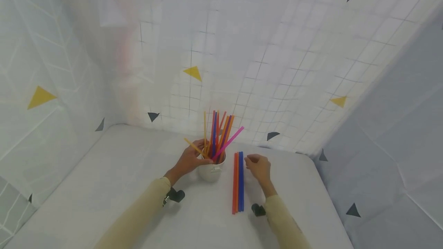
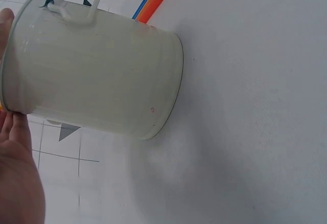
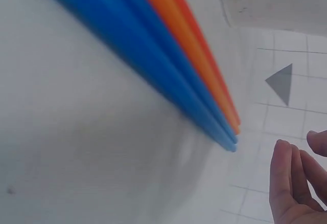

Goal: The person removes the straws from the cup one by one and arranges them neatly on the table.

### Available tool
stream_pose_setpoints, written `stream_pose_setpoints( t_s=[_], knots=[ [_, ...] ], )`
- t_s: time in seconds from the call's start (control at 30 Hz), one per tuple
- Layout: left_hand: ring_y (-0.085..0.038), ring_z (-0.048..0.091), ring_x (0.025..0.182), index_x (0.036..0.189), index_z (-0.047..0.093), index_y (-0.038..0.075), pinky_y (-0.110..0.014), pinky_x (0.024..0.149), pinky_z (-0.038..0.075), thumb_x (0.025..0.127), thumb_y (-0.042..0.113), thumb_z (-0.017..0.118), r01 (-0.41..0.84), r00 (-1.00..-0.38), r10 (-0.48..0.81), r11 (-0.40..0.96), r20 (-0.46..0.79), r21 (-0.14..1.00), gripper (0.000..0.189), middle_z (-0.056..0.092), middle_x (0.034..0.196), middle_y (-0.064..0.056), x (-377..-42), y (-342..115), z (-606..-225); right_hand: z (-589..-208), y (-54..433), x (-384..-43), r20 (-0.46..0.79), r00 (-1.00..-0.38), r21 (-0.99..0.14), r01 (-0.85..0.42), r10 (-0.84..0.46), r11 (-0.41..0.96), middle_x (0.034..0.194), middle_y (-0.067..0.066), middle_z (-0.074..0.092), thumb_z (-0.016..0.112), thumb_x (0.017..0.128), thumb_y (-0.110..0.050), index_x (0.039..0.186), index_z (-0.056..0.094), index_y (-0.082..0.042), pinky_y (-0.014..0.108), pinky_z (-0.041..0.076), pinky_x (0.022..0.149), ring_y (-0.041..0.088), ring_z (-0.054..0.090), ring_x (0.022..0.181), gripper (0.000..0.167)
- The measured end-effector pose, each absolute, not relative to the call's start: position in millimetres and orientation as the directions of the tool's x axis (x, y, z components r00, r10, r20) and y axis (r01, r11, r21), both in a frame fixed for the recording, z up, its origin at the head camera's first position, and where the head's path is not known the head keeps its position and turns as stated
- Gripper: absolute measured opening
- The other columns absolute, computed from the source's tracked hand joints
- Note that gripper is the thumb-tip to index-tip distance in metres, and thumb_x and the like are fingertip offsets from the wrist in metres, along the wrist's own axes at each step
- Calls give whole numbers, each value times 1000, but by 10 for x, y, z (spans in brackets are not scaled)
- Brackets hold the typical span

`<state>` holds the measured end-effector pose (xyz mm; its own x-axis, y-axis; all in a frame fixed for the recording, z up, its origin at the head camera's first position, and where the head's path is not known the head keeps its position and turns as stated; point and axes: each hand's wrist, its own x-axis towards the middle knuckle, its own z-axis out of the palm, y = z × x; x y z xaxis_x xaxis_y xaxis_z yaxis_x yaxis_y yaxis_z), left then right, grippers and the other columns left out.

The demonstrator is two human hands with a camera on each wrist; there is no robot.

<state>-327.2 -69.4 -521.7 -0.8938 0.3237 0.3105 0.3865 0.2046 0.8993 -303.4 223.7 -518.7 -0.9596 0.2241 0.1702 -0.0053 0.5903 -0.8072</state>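
Note:
A small white pail [image 1: 209, 173] with a wire-like side handle [image 2: 94, 10] holds a bunch of colourful straws [image 1: 214, 135], among them a pink straw [image 1: 234, 137] leaning right. My left hand [image 1: 189, 160] grips the pail at its rim, thumb on the near side and fingers on the far side. To the pail's right, red, orange and blue straws [image 1: 241, 181] lie side by side in a row. My right hand [image 1: 259, 167] is just right of their far ends, fingers bent and thumb apart from them, nothing between [image 3: 301, 183].
A white cloth covers the table [image 1: 145, 218]. Behind it hangs a pale grid-patterned sheet [image 1: 225, 49] with yellow and dark triangles, and more sheeting [image 1: 391, 156] closes off the right side. A dark wrist device [image 1: 257, 209] hangs under the right sleeve.

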Motion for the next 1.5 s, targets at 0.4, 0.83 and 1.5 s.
stream_pose_setpoints(
  t_s=[0.4, 0.83, 1.5],
  knots=[
    [-24, 48, 131, 142, 45, 6, -42, 104, 42, 73, 23, 86, 402, -882, 335, 168, 331, 900, 83, 51, 139, -5, -3258, -705, -5215, -4645, 1847, -2947, 354, -928, -791, -233, 114, 566, 94, 6, 73, 73, 89, -19, 106, 73, -6, 31, 59, 73, 19, 69, 84, 21],
    [-23, 49, 130, 143, 46, 10, -40, 103, 43, 75, 22, 86, 404, -887, 323, 195, 331, 893, 80, 50, 140, -3, -3270, -707, -5204, -4500, 1479, -2941, 389, -916, -813, -293, 95, 504, 96, 5, 73, 77, 85, -15, 104, 72, -5, 35, 58, 80, 19, 70, 88, 22],
    [-21, 50, 130, 142, 47, 11, -39, 103, 43, 75, 16, 85, 393, -897, 300, 208, 324, 896, 77, 51, 137, -2, -3265, -669, -5217, -4661, 1420, -3029, 411, -898, -859, -324, 156, 396, 90, 3, 73, 77, 84, -11, 96, 73, -7, 31, 59, 76, 17, 70, 85, 13]
  ],
)
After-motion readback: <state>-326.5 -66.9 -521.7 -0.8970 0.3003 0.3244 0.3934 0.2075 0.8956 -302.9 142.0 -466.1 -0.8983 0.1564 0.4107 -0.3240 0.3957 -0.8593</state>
